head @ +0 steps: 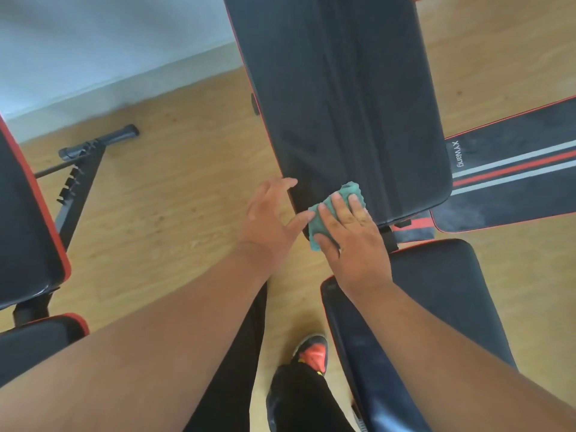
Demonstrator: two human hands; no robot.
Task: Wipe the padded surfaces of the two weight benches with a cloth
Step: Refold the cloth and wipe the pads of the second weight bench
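I have my right hand laid flat, fingers straight and a little spread, pressing a green cloth onto the near left corner of the black back pad. The cloth bunches out ahead of my fingertips and under my thumb. My left hand sits just left of it, fingers apart and relaxed, its fingertips touching the pad's left edge, thumb reaching toward the cloth. Below my right wrist lies the black seat pad of the same bench. Right of my right hand, a second pad with red and grey stripes lies on the wooden floor. Far left of my left hand stands another red-trimmed bench.
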